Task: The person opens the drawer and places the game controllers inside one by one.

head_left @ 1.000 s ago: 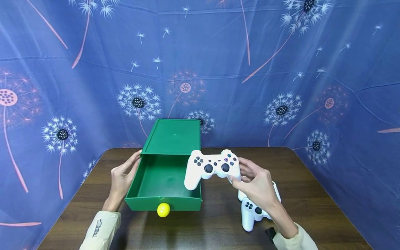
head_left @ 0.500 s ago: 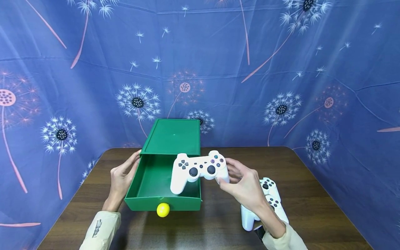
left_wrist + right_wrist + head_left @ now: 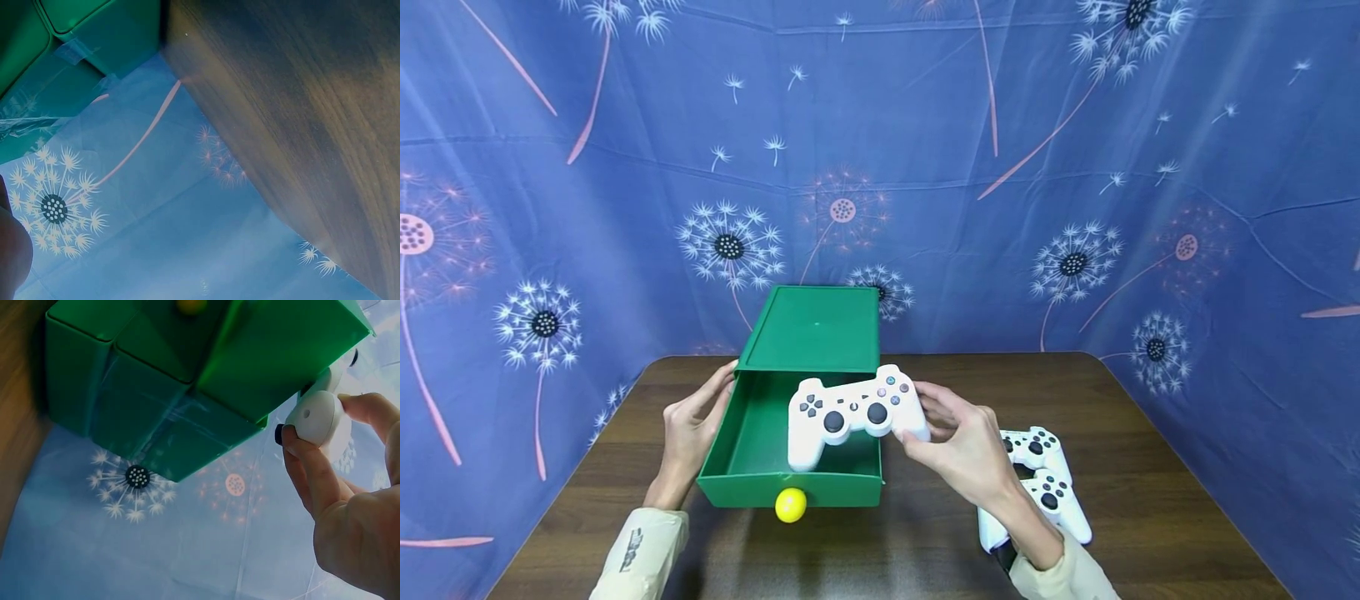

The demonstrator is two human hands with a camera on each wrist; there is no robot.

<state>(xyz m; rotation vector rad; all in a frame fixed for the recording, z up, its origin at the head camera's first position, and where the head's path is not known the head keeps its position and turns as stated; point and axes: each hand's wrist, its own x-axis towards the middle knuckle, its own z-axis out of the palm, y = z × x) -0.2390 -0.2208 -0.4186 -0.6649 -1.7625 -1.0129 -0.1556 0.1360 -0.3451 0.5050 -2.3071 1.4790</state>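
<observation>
Head view, centre: I have right hand (image 3: pixel 962 442) pinching white controller (image 3: pixel 854 422) over green drawer (image 3: pixel 737 491); left of centre, left hand (image 3: pixel 694 427), fingers extended, touches green box's (image 3: pixel 817 329) side.

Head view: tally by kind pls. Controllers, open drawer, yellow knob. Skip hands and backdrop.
Controllers: 3 (1 in the right hand, 2 on the table)
Open drawer: 1
Yellow knob: 1
Total: 5
</observation>
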